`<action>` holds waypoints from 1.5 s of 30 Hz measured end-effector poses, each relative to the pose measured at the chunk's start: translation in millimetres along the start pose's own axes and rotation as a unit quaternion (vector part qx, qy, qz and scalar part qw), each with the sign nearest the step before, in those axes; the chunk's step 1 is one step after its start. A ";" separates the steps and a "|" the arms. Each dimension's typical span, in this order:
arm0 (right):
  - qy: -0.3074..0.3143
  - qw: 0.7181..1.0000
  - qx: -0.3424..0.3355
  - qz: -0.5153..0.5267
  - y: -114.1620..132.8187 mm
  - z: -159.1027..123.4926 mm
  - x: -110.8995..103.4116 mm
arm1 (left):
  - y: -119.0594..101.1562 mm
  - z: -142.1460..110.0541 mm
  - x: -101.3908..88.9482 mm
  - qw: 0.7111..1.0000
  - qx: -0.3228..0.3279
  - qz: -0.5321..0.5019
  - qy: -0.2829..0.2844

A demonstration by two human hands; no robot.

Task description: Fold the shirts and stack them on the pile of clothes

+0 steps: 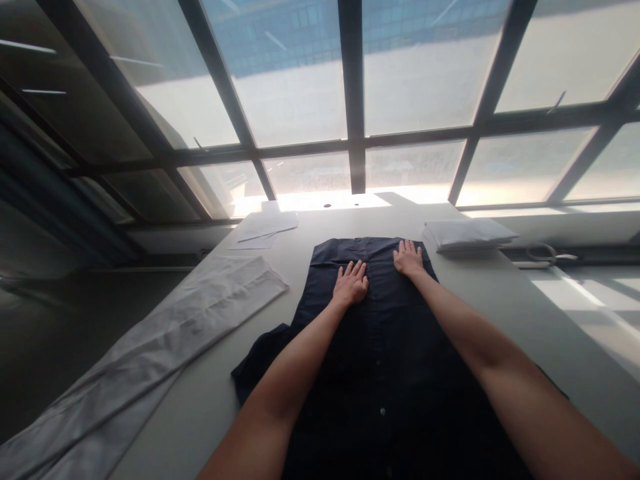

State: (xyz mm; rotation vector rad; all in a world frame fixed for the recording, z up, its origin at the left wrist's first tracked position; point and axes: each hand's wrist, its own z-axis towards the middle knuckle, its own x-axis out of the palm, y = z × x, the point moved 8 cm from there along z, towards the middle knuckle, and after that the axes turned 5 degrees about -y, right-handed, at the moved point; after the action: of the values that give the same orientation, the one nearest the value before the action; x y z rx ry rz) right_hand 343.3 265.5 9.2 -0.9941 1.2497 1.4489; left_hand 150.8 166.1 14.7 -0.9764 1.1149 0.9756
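Note:
A dark navy button-up shirt (380,333) lies spread on the white table (215,393), its button strip running up the middle. My left hand (351,283) rests flat on the shirt's far part, left of the button strip, fingers spread. Farther up and to the right, my right hand (409,257) presses flat near the shirt's far right edge. A short sleeve sticks out at the left. My forearms cover parts of both sides of the shirt.
Light grey trousers (200,320) lie along the table's left edge. Several white paper sheets (265,229) are at the far left, and a folded white stack (467,235) sits at the far right. Large framed windows (355,100) stand behind the table. A coiled hose or cable (543,253) lies beyond the right edge.

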 end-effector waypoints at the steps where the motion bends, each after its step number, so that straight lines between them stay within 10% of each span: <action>1: -0.007 1.000 -0.017 0.003 13.8 -4.7 1.4 | -0.3 0.0 0.1 1.000 0.002 0.002 0.001; 6: 0.045 0.985 -0.162 0.025 78.5 -28.7 22.0 | 0.1 2.2 4.2 1.000 0.015 0.013 0.014; 12: 0.059 0.983 -0.171 0.024 82.3 -30.3 25.8 | 9.3 26.2 9.5 0.996 0.070 0.011 0.062; 27: 0.051 0.984 -0.167 0.017 82.5 -33.7 18.3 | 150.3 92.3 -6.7 0.994 -0.096 0.035 0.048; 37: 0.013 0.977 -0.213 0.002 92.2 -36.7 12.1 | 41.6 82.9 12.1 0.999 0.043 -0.004 0.021; 45: 0.071 0.981 -0.179 -0.004 42.5 18.6 18.4 | 41.4 76.6 10.3 0.999 0.018 -0.008 0.029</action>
State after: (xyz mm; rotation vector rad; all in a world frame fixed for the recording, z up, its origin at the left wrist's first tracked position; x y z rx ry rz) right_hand 297.8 285.3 3.6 -1.3610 1.1027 1.6550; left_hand 132.3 251.7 11.8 -0.9878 1.1680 0.9163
